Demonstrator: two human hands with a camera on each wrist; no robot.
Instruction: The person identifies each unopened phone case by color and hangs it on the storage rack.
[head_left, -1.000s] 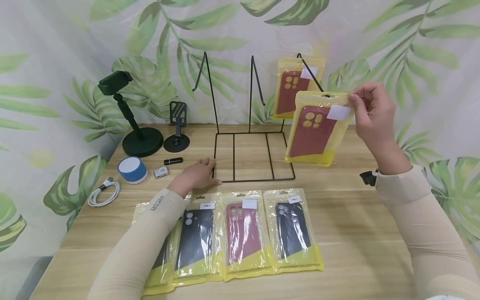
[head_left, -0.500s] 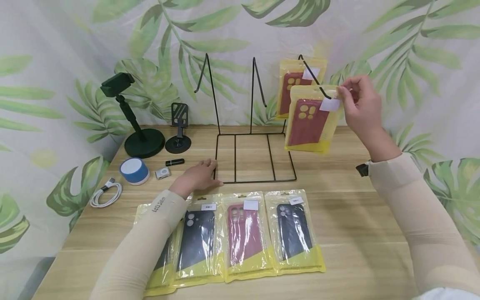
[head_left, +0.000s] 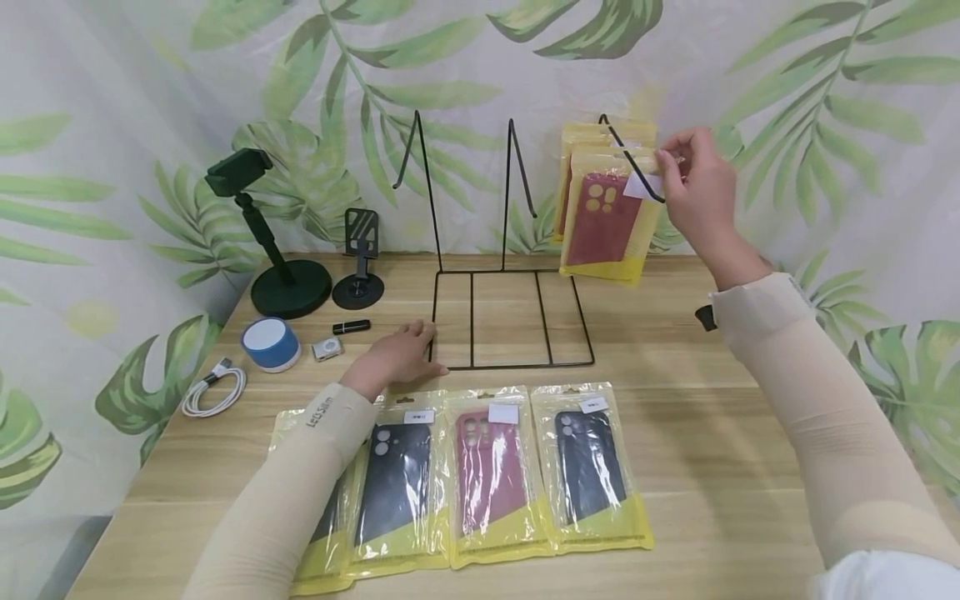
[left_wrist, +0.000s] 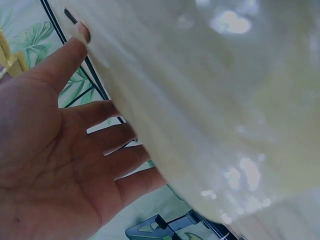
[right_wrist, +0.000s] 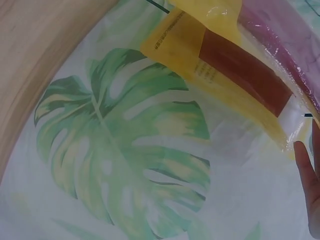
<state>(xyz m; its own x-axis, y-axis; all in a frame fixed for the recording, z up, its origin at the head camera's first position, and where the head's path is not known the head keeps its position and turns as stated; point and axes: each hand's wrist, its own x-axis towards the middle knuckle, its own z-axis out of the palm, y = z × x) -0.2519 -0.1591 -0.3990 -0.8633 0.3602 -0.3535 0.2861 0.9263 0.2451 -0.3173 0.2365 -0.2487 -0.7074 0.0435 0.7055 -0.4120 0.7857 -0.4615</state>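
My right hand (head_left: 701, 187) pinches the upper right corner of a bagged red phone case (head_left: 602, 221). The bag has a yellow bottom and a white label, and hangs along the right arm of a black wire display rack (head_left: 472, 317), whose tip passes in front of it. Just behind it on that arm hangs another bagged red phone case (head_left: 609, 132), mostly covered. At the base's left front corner lies my left hand (head_left: 397, 354), fingers extended against the wire. In the left wrist view its palm (left_wrist: 65, 165) shows with the fingers loosely straight beside a blurred clear bag (left_wrist: 210, 110).
In front of the rack lie a bagged pink case (head_left: 491, 475), bagged dark cases (head_left: 393, 483) and another bag (head_left: 322, 533) partly under the left forearm. At left stand a dark green stand (head_left: 291, 287), phone holder (head_left: 358, 290), blue speaker (head_left: 271, 346) and white cable (head_left: 216, 392).
My right hand has carried the bagged red case back and up along the rack's right arm, close to the one hanging behind. The left hand has stayed at the base corner.
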